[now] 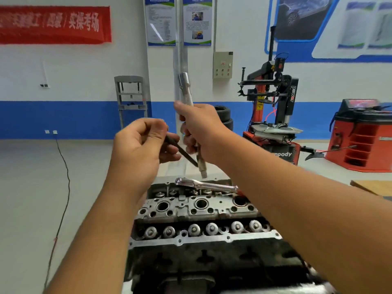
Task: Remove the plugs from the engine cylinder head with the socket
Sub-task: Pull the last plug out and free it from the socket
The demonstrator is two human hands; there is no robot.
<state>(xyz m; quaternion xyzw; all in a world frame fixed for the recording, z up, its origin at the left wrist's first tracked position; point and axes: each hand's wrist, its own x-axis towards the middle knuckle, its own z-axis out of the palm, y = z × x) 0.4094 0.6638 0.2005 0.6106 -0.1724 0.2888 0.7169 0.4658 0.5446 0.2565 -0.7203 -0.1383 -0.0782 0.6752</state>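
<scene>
Two bare hands are raised above the engine cylinder head (197,211), which sits low in the centre of the head view. The right hand (201,128) is curled round a long chrome socket extension (186,92), held nearly upright with a slight tilt. Its socket end points up above the fist and its square drive end (203,170) hangs below, just clear of the head. The left hand (137,143) is closed on a thin dark rod (182,152), pinched between thumb and fingers. The rod slants down to the right, and its tip meets the lower part of the extension. Whether the dark rod is a removed plug or a separate tool cannot be told.

A chrome ratchet handle (206,184) lies across the far edge of the cylinder head, resting on it, apart from both hands. Three round plug wells show along the middle of the casting, with the centre well (201,203) open to view; what lies inside each well cannot be told. A row of valve spring caps (194,229) runs along the near side.

Beyond, a red and black tyre changer (273,115) stands at right, with a red wheel balancer (364,132) further right. A red banner (55,24) hangs on the wall at upper left, and a black cable (63,177) trails over the floor.
</scene>
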